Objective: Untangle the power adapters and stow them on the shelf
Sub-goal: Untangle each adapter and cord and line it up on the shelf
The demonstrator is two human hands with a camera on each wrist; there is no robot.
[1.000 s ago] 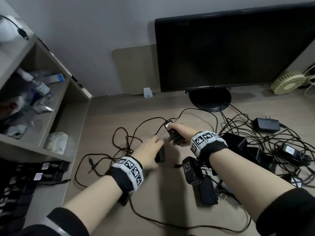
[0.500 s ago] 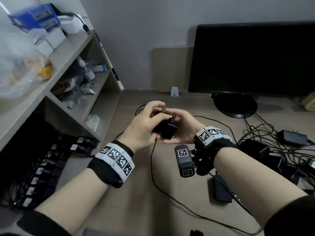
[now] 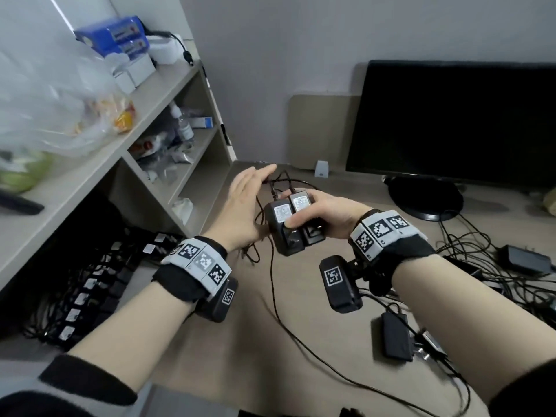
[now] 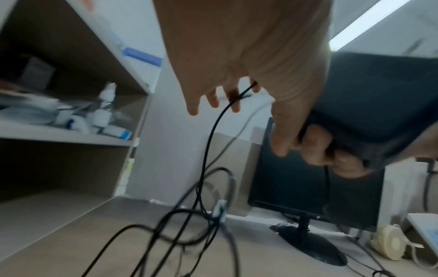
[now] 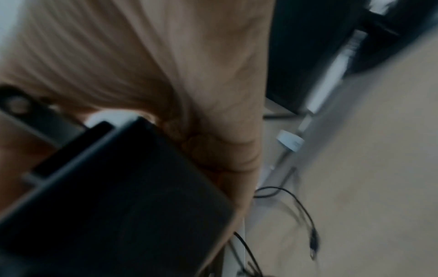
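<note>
Two black power adapters (image 3: 279, 215) with white labels sit side by side in my right hand (image 3: 325, 212), which grips them above the desk with the thumb across their tops. Their thin black cords (image 3: 272, 284) hang down and trail over the desk. My left hand (image 3: 255, 188) is just left of the adapters with its fingers straight. In the left wrist view a cord (image 4: 208, 142) runs between the fingers of that left hand (image 4: 213, 101), and its thumb lies against an adapter (image 4: 379, 105). The right wrist view is blurred and shows my palm on a black adapter (image 5: 118, 196).
The wooden shelf unit (image 3: 168, 94) stands on the left. Rows of stowed adapters (image 3: 99, 284) fill its bottom level, and bottles and bags sit higher up. A monitor (image 3: 451, 121) stands behind. A tangle of adapters and cords (image 3: 511, 266) lies on the right, one adapter (image 3: 394, 338) nearer me.
Both hands rose from the desk with the adapters. The left hand then let go and spread flat; the right now holds both adapters. My view swung left toward the shelf.
</note>
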